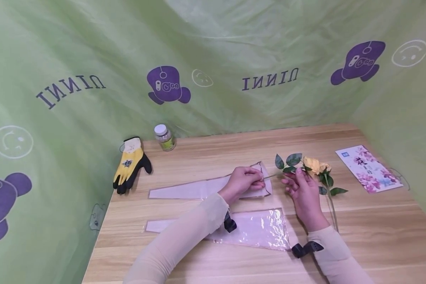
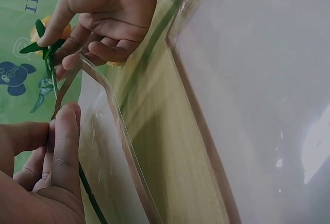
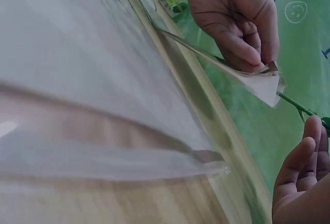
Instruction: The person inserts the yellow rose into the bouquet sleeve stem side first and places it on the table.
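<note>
My left hand (image 1: 243, 181) pinches the open wide end of a clear flower sleeve (image 1: 184, 190) with a brown border, lifting its edge. A green stem passes into that mouth; in the left wrist view, a lower stretch of the stem (image 2: 92, 195) shows beyond the fingers. My right hand (image 1: 305, 195) holds this yellow rose (image 1: 310, 165) near its head, thumb at the green leaves (image 2: 44, 41) under the bloom. A second rose lies beside the right hand, its stem (image 1: 333, 209) pointing toward me. Another clear sleeve (image 1: 257, 230) lies flat below the forearms.
A yellow and black work glove (image 1: 129, 165) lies at the table's left edge. Behind it stands a jar with a white lid (image 1: 165, 138). A floral printed packet (image 1: 369, 169) lies at the right. Green printed cloth (image 1: 213, 47) hangs around the wooden table (image 1: 387, 236).
</note>
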Available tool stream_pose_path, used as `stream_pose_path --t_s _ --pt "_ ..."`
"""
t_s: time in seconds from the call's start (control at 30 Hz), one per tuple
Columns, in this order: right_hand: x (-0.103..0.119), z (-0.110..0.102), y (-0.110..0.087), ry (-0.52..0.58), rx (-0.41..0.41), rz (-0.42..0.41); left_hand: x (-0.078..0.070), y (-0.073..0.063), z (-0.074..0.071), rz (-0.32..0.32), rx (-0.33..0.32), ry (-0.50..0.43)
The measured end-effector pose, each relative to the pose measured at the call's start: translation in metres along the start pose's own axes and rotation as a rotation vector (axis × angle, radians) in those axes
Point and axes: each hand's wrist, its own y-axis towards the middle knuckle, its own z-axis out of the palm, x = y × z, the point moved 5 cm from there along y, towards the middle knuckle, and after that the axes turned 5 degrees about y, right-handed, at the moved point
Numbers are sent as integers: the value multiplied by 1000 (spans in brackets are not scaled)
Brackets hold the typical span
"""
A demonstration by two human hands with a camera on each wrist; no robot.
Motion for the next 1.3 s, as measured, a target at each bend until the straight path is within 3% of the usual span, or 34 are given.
stream_pose_path --t_s 0.4,0.57,0.83,1.17,1.3 --pt "-1 3 -2 -57 -48 66 0 -4 0 15 9 -27" --pt "-6 6 -4 -124 0 115 -4 -6 2 22 14 -29" --pt "-7 6 -7 -117 95 123 -5 -8 1 28 -3 -19" --pt "-5 4 -9 -173 -7 77 -7 -12 6 27 10 -19" --pt "-5 6 -10 -237 -1 75 -11 -16 9 31 32 -34"
